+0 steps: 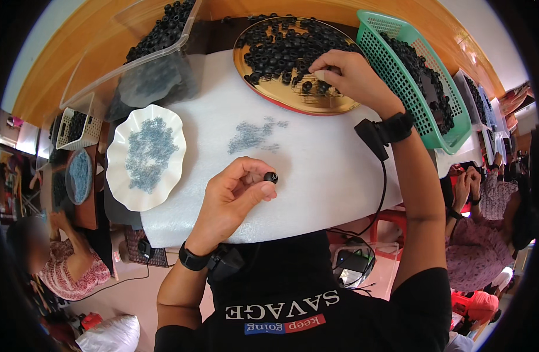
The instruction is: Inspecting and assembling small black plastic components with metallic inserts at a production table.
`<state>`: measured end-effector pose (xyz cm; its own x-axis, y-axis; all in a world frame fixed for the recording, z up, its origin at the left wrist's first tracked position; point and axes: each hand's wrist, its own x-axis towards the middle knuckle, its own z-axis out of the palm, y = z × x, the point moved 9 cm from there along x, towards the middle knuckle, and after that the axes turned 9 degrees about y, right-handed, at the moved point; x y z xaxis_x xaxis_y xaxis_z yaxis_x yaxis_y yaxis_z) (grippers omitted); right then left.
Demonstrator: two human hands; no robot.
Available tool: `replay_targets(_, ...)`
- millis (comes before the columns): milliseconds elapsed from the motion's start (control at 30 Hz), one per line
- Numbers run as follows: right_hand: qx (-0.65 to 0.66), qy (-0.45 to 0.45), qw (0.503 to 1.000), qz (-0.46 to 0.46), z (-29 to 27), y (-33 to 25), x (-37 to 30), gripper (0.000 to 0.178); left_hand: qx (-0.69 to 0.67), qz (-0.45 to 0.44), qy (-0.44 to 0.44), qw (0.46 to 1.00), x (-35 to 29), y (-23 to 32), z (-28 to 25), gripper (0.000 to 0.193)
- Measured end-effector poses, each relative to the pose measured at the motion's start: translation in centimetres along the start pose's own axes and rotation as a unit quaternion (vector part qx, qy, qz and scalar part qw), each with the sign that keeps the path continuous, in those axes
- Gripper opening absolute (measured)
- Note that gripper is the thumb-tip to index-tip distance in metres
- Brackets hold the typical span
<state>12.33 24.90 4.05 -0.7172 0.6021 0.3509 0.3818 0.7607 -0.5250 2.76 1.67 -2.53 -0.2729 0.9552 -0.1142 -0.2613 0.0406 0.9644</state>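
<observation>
My left hand (237, 190) is closed over the middle of the white sheet, pinching a small black hollow plastic part (271, 176) between thumb and fingers. The round hole in the part's end shows. My right hand (346, 76) reaches over the right side of a round golden tray (319, 105), which holds many similar black parts (287, 50). Its thumb and fingers are pinched together; whatever may be between them is hidden. Just beyond my left hand, a loose patch of tiny grey, spring-like pieces (250, 136) lies on the sheet.
A white wavy-edged dish (118, 170) with more grey pieces stands at left. Behind it is a clear bin (190, 44) of black parts; a green basket (378, 53) stands right of the tray. A cable (382, 193) hangs from my right wrist. Other people sit at both sides.
</observation>
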Motion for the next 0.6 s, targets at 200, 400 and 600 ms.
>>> replay_targets(200,-0.064,0.016,0.995,-0.071,2.2,-1.6,0.6,0.016,0.013,0.000,0.007,1.000,0.0,0.0,-0.2,0.019)
replay_targets(400,-0.134,0.005,0.986,-0.099,3.8,-2.3,0.6,0.014,-0.005,-0.001,0.009,1.000,0.0,0.1,-0.3,0.018)
replay_targets(600,-0.135,-0.011,0.976,-0.173,4.2,-3.3,-0.2,0.015,-0.011,-0.006,0.009,1.000,-0.1,0.2,-0.2,0.018)
